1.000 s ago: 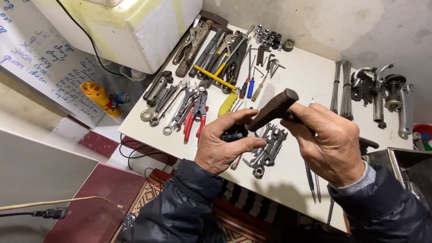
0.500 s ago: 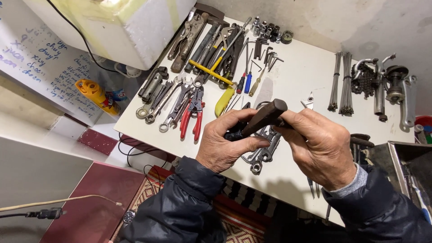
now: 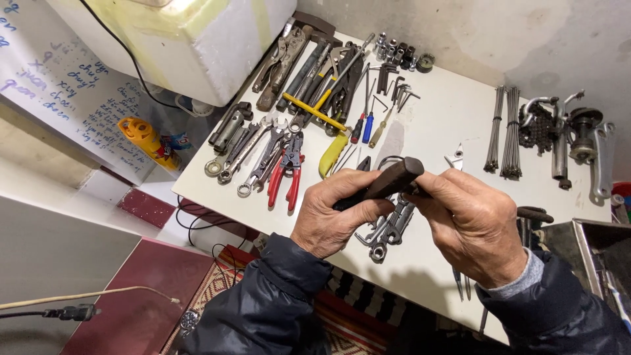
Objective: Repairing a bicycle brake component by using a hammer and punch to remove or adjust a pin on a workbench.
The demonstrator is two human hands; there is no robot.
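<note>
Both hands meet over the near part of a white table (image 3: 453,112), gripping one tool between them — a tool with a dark brown wooden handle (image 3: 389,181). The left hand (image 3: 335,217) wraps its fingers round the lower end of the handle, the thumb pressed along its side. The right hand (image 3: 476,227) closes on the other end, its fingers curled and pinched round the part just past the handle's blunt tip, so the working end is hidden; what sort of tool it is cannot be told. The handle is tilted, its free end rising toward the far side of the table, and it is held above the tabletop, not resting on it.

Directly beneath the hands lies a small heap of spanners (image 3: 388,230). Just to the left of the left hand lie red-handled pliers (image 3: 286,177), with a row of more spanners (image 3: 253,154) beside them. A yellow-handled knife-like tool (image 3: 333,154) lies just beyond the left hand, and blue and red screwdrivers (image 3: 363,126) lie further back. Well to the right — near the table's far edge — stands a bundle of thin metal spokes (image 3: 505,131), and beside it a bicycle chain (image 3: 536,126). Both sleeves are dark and padded.
</note>
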